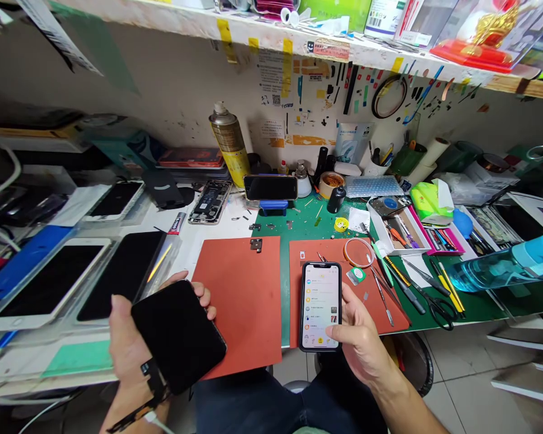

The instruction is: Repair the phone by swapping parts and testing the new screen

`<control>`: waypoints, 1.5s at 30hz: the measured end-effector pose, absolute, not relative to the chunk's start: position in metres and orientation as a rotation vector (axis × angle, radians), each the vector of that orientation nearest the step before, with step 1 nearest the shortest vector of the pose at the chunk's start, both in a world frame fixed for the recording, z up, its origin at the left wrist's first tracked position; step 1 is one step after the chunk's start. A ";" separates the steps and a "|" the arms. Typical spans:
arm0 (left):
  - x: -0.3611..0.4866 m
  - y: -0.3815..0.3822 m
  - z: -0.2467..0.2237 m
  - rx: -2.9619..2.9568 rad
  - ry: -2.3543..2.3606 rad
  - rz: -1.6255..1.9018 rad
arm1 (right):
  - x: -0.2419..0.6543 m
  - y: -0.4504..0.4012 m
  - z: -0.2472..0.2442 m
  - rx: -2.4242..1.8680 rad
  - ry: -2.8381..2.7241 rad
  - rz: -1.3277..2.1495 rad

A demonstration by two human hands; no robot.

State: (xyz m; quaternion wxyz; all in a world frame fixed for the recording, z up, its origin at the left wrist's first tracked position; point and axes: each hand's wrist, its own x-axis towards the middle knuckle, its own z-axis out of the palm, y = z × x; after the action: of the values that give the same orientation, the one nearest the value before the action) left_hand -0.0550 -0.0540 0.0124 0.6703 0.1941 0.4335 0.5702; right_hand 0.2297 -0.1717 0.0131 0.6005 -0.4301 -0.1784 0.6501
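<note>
In my left hand (122, 343) lies a black phone screen (179, 334), tilted, with flex cables (152, 383) hanging from its lower edge along my wrist. A white cable (156, 420) runs close by those flex cables. My right hand (359, 331) grips a smartphone (320, 304) in a dark case, its display lit with a list of entries. The thumb rests on the lower right of that display. Beneath and between the hands are two reddish-brown mats (241, 295), and a small black part (255, 245) sits at the left mat's top edge.
Phones in clear trays (54, 283) line the left side. An opened phone (210, 202), a propped phone (271, 188) and a spray can (229, 144) stand behind. Scissors (440, 307), tweezers (379, 289) and a blue water bottle (506, 262) lie right. A loaded shelf (271, 33) overhangs the bench.
</note>
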 end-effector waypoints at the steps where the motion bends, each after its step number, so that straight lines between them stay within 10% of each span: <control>1: -0.055 -0.054 0.013 0.436 0.977 1.286 | 0.230 -0.172 0.013 -0.997 -0.414 1.506; 45: -0.064 -0.055 0.006 0.451 0.870 1.273 | 0.218 -0.161 0.015 -1.131 -0.337 1.424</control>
State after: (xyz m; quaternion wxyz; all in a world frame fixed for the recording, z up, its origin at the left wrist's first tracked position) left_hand -0.0636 -0.0549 0.0059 0.6942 0.2020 0.3899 0.5703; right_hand 0.2179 -0.1615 0.0153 0.6020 -0.4883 -0.1454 0.6148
